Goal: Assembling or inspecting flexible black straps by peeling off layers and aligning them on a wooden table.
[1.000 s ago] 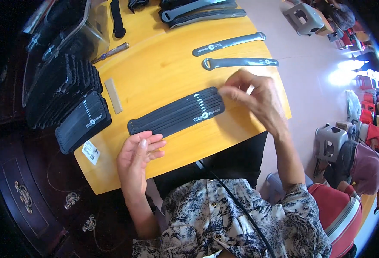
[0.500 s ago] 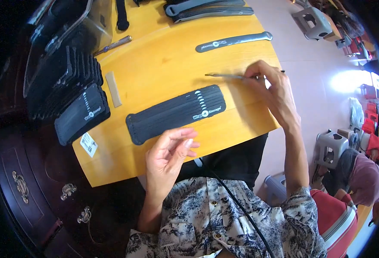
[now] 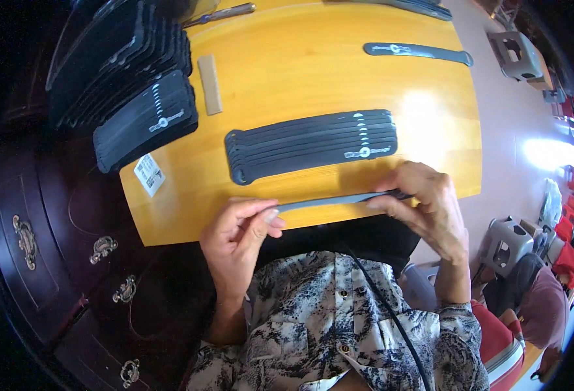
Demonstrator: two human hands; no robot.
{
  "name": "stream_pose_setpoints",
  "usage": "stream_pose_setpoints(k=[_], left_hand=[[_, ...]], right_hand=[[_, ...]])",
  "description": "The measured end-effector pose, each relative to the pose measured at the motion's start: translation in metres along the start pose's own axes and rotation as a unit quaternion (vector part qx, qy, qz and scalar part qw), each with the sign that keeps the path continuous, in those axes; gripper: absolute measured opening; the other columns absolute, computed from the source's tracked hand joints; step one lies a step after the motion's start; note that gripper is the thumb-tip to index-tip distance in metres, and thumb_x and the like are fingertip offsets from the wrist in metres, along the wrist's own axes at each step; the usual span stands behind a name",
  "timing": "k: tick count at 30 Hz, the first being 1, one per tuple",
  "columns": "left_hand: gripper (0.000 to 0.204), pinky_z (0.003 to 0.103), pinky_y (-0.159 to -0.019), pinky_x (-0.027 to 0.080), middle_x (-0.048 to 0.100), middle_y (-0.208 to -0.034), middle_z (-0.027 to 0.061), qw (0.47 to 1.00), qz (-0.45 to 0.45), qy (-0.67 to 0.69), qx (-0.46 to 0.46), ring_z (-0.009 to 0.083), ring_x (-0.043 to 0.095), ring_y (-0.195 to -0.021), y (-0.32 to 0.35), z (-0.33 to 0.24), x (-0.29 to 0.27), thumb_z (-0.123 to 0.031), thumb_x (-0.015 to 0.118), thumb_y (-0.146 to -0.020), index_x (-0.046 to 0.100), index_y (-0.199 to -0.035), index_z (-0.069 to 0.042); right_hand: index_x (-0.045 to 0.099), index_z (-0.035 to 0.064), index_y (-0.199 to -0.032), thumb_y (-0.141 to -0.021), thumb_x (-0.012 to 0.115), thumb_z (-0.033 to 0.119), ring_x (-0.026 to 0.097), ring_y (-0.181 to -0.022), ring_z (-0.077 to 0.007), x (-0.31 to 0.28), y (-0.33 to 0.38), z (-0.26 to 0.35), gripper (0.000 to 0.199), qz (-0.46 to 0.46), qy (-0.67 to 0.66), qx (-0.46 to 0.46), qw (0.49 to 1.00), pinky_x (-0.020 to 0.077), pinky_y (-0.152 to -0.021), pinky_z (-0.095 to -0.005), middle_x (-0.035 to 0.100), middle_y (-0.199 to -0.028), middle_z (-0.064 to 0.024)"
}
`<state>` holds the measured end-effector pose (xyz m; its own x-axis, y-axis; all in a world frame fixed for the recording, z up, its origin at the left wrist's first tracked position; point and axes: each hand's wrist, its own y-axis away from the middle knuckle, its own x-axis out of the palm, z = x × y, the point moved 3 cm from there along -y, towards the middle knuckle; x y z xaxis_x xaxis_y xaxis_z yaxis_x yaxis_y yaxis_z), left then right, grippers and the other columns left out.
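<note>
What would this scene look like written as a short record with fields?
Setting: yellow wooden table
Left hand: pinches one end of a thin dark strip
Right hand: grips the strip's other end
Table centre: fanned stack of black strips
Table's left: black stacks, beige bar, white tag
Far side: single strip

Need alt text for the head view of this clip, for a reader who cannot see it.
Both hands hold one thin dark strip level over the near edge of a yellow table, left hand at one end, right hand at the other. Just beyond lies a flat stack of black strips, with more black stacks at the table's left.
</note>
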<state>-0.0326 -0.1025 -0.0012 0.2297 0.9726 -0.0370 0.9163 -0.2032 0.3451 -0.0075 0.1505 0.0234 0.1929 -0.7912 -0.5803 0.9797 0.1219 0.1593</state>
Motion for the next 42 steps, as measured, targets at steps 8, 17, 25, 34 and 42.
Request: stream_pose_setpoints(k=[8, 17, 25, 34, 42], left_hand=[[0.014, 0.024, -0.068, 0.054, 0.062, -0.088, 0.0086, 0.998, -0.069, 0.011, 0.009, 0.0152, 0.065, -0.074, -0.010, 0.003, -0.025, 0.004, 0.060, -0.089, 0.064, -0.102, 0.006], [0.018, 0.021, -0.063, 0.052, 0.059, -0.092, 0.0056, 0.994, -0.076, -0.044, 0.061, 0.0101, 0.061, -0.074, -0.015, 0.006, -0.026, 0.002, 0.059, -0.091, 0.064, -0.108, 0.003], [0.014, 0.017, -0.060, 0.046, 0.064, -0.082, 0.0018, 0.989, -0.139, -0.045, 0.012, 0.0026, 0.056, -0.068, -0.021, 0.006, -0.017, 0.004, 0.064, -0.087, 0.061, -0.100, 0.002], [0.012, 0.016, -0.059, 0.044, 0.063, -0.078, 0.0009, 0.981, -0.164, -0.100, 0.022, 0.0013, 0.055, -0.066, -0.025, 0.005, -0.016, 0.004, 0.067, -0.085, 0.060, -0.094, 0.001], [0.011, 0.017, -0.056, 0.044, 0.061, -0.074, 0.0012, 0.974, -0.162, -0.144, 0.060, 0.0019, 0.054, -0.064, -0.027, 0.003, -0.016, 0.003, 0.067, -0.085, 0.058, -0.091, 0.001]], right_hand=[[0.066, -0.0022, -0.095, -0.093, 0.062, 0.021, 0.053, -0.064, -0.0055, -0.002, 0.012, -0.018, 0.023, -0.035, -0.221, 0.180, 0.958, 0.0437, -0.058, -0.0203, 0.064, -0.073, -0.0008], [0.062, 0.0076, -0.082, -0.088, 0.069, 0.024, 0.048, -0.053, -0.0024, -0.001, 0.014, -0.033, 0.019, -0.139, -0.212, 0.232, 0.939, 0.0350, -0.046, -0.0182, 0.062, -0.067, 0.0012], [0.063, 0.0066, -0.084, -0.087, 0.071, 0.021, 0.048, -0.055, -0.0024, -0.003, 0.014, -0.039, 0.017, -0.166, -0.231, 0.223, 0.932, 0.0344, -0.049, -0.0176, 0.062, -0.068, 0.0011], [0.064, 0.0059, -0.086, -0.088, 0.070, 0.018, 0.046, -0.056, -0.0011, -0.002, 0.012, -0.039, 0.014, -0.159, -0.264, 0.245, 0.919, 0.0326, -0.050, -0.0166, 0.063, -0.070, 0.0014], [0.064, 0.0058, -0.086, -0.087, 0.070, 0.017, 0.046, -0.056, -0.0011, 0.000, 0.012, -0.041, 0.013, -0.167, -0.248, 0.226, 0.927, 0.0330, -0.051, -0.0166, 0.063, -0.070, 0.0021]])
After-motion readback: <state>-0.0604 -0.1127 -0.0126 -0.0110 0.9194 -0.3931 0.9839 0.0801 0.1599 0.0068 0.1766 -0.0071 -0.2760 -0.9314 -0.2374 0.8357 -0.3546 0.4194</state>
